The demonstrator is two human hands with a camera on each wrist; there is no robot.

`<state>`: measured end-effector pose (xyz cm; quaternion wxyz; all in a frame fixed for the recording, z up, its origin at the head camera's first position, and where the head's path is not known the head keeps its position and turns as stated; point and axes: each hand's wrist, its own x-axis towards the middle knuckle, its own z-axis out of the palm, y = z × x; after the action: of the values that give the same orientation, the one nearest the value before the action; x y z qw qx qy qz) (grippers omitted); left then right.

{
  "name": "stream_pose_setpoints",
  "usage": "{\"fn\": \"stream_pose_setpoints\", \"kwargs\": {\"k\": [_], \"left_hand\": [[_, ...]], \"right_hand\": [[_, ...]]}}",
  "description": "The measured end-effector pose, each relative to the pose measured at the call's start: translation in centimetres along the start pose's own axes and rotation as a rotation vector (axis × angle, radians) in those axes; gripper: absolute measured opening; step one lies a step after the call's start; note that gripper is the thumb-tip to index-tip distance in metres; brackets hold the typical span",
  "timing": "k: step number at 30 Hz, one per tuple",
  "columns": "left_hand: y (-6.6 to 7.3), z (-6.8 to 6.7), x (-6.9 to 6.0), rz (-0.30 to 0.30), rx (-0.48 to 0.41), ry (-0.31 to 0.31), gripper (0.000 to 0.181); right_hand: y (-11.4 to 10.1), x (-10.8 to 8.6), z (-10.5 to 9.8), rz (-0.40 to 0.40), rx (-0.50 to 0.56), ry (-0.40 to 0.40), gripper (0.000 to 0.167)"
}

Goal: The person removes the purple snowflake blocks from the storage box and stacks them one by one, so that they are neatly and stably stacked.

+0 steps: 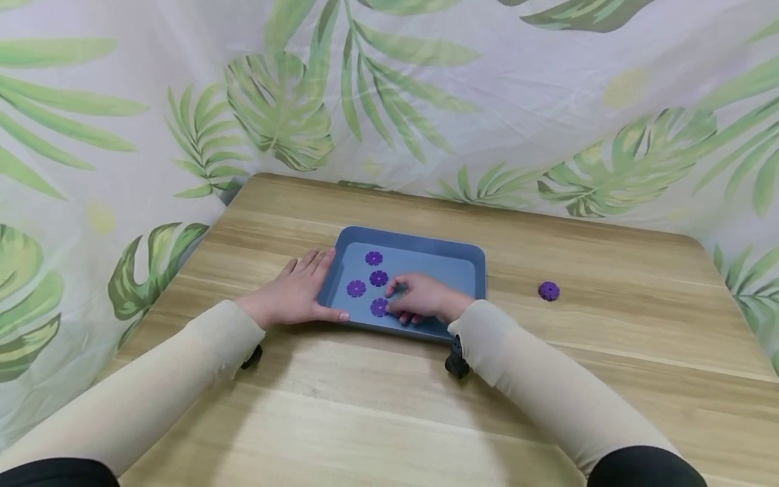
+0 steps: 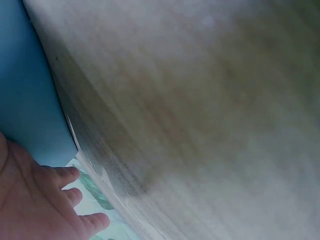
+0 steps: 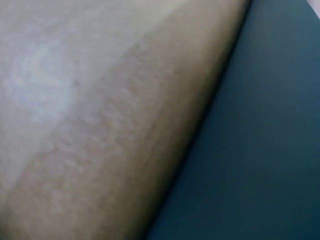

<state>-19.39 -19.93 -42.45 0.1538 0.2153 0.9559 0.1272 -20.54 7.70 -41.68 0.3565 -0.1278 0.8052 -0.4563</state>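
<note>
A blue tray (image 1: 420, 245) lies on the wooden table with several purple notched discs inside, among them one disc (image 1: 374, 258) at the back and one (image 1: 356, 289) at the left. My left hand (image 1: 298, 287) rests with straight, spread fingers against the tray's left edge; in the left wrist view the palm (image 2: 30, 200) lies beside the blue wall (image 2: 30, 100). My right hand (image 1: 426, 297) is over the tray, its fingers bent and its thumb and fingertips at the right side of the front disc (image 1: 379, 307). The right wrist view shows only the tray side (image 3: 250, 140) and table.
Another purple piece (image 1: 549, 291) lies on the table (image 1: 608, 338) to the right of the tray. A cloth with green leaf print (image 1: 402, 88) hangs behind the table's back edge.
</note>
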Motion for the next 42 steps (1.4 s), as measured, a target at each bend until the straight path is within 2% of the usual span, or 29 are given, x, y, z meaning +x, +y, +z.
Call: {"fn": "stream_pose_setpoints", "kwargs": {"k": [9, 15, 24, 31, 35, 39, 42], "left_hand": [[0.3, -0.2, -0.1, -0.007, -0.003, 0.005, 0.133], [0.5, -0.3, -0.2, -0.006, 0.000, 0.000, 0.133], [0.4, -0.4, -0.3, -0.009, -0.006, 0.007, 0.132], [0.2, -0.2, -0.2, -0.007, -0.007, 0.009, 0.132], [0.2, -0.2, -0.2, -0.004, -0.010, 0.012, 0.132], [0.2, -0.3, -0.2, -0.002, -0.008, 0.014, 0.133], [0.2, -0.2, -0.1, -0.002, -0.005, 0.012, 0.133]], "right_hand": [[-0.3, 0.1, 0.7, -0.101, -0.337, 0.068, 0.027], [-0.3, -0.1, 0.7, -0.131, -0.384, 0.060, 0.024], [-0.5, -0.8, 1.1, -0.243, -0.538, 0.062, 0.019], [-0.1, -0.8, 1.3, -0.304, -0.548, 0.102, 0.021], [0.2, -0.7, 1.3, -0.351, -0.516, 0.100, 0.019], [0.6, -0.7, 0.9, -0.353, -0.380, 0.056, 0.010], [0.7, -0.8, 0.2, -0.309, -0.228, 0.047, 0.009]]}}
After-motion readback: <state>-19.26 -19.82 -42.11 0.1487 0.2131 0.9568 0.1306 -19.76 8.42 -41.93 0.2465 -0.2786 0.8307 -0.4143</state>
